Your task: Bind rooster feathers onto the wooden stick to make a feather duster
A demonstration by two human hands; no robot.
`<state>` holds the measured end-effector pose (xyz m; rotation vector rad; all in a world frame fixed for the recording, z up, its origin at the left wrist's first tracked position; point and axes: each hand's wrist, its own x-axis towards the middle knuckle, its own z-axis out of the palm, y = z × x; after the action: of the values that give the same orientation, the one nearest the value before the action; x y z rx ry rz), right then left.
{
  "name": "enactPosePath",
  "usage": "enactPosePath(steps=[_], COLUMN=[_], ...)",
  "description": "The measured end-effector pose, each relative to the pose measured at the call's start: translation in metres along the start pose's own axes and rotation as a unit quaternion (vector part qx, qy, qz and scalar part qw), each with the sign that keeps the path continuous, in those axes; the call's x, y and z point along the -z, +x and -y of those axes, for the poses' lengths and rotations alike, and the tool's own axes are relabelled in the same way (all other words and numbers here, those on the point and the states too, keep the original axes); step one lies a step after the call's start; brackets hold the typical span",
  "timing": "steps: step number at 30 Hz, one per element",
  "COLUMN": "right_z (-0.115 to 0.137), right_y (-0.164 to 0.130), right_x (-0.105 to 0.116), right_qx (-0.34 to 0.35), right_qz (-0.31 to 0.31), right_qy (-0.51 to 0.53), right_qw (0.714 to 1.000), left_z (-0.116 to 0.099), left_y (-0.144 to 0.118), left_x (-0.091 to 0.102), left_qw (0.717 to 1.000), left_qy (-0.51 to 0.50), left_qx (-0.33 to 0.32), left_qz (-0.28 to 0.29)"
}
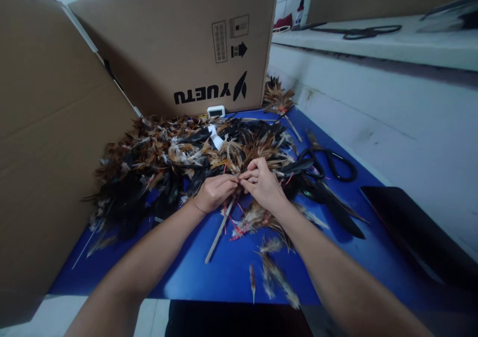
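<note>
- Loose feathers [274,277] lie nearest, abt 3 strays on the blue mat [209,277] near edge, between the two forearms.
- Left hand [214,191] & right hand [263,182] meet fingertip to fingertip at mat centre; both curled tight, pinching smth small where they touch. Looks like a red thread [235,222] or feather stem, too small to tell which.
- Stick [220,230] runs from under the hands toward near left, 1 of it; its top end is hidden by the left hand, can't tell if gripped.
- Small feather bunch [257,217] w/ red thread lies just under & near of the right hand, touching the stick area.
- Big feather pile [168,163], brown/black/white, too many to count, spreads far & left of the hands; hands touch its near edge.
- 1 feather duster [278,100] far right, by the box.
- Scissors [332,163]: 1 pair on mat right of right hand, near but apart. 2nd pair [368,31] on far ledge.
- Boxes: 2 cardboard; far box [179,38] prints "YUETU" upside down, plus arrow marks; small print unreadable. Left box [48,143] plain.
- White gadget [215,111] at far box foot, 1.
- Dark tray [414,232] at right edge of mat.
</note>
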<state>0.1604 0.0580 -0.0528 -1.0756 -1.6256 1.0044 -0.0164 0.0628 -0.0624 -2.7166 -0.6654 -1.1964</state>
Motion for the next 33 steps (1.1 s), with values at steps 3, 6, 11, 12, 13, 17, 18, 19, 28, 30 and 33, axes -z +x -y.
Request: enactPosePath(steps=[3, 6, 11, 12, 13, 17, 18, 19, 28, 30, 33], right_z=[0.0006, 0.0, -0.0037, -0.0046, -0.0053, -0.007, -0.007, -0.0069, -0.0043, -0.0034, -0.0029], right_y=[0.0005, 0.0008, 0.0015, 0.0017, 0.0018, 0.0024, 0.0025, 0.0026, 0.0016, 0.0012, 0.0012], right_x=[0.0007, 0.0005, -0.0013, -0.0017, -0.0021, -0.0034, -0.0035, -0.0035, -0.0037, -0.0039, -0.0042], right_qx=[0.009, 0.018, 0.016, 0.014, 0.011, -0.001, -0.004, -0.007, -0.029, -0.029, -0.024], right_qz=[0.002, -0.006, -0.011, -0.012, -0.012, -0.018, -0.017, -0.015, -0.008, -0.008, -0.007], right_qy=[-0.013, -0.037, -0.037, -0.035, -0.031, -0.009, -0.001, 0.006, 0.05, 0.051, 0.039], right_qw=[1.0, 0.999, 0.999, 0.999, 0.999, 1.0, 1.0, 1.0, 0.998, 0.998, 0.999], left_z=[-0.0001, -0.0005, 0.0, 0.0001, 0.0002, 0.0, -0.0001, -0.0001, 0.0006, 0.0004, -0.0003], left_y=[0.0002, 0.0006, 0.0004, 0.0003, 0.0004, 0.0011, 0.0012, 0.0014, 0.0015, 0.0019, 0.0024], left_x=[-0.0005, -0.0011, -0.0027, -0.0029, -0.003, -0.0034, -0.0036, -0.0038, -0.0041, -0.0034, -0.0026], left_qw=[1.0, 1.0, 1.0, 0.999, 0.999, 0.999, 0.999, 0.999, 1.0, 1.0, 1.0], left_qy=[-0.01, -0.016, -0.002, 0.003, 0.007, 0.015, 0.015, 0.014, 0.01, 0.015, 0.02], left_qx=[0.007, 0.014, 0.019, 0.02, 0.022, 0.03, 0.03, 0.031, 0.02, 0.013, 0.009], left_qz=[-0.001, -0.007, -0.024, -0.025, -0.025, -0.024, -0.025, -0.026, -0.018, -0.016, -0.01])
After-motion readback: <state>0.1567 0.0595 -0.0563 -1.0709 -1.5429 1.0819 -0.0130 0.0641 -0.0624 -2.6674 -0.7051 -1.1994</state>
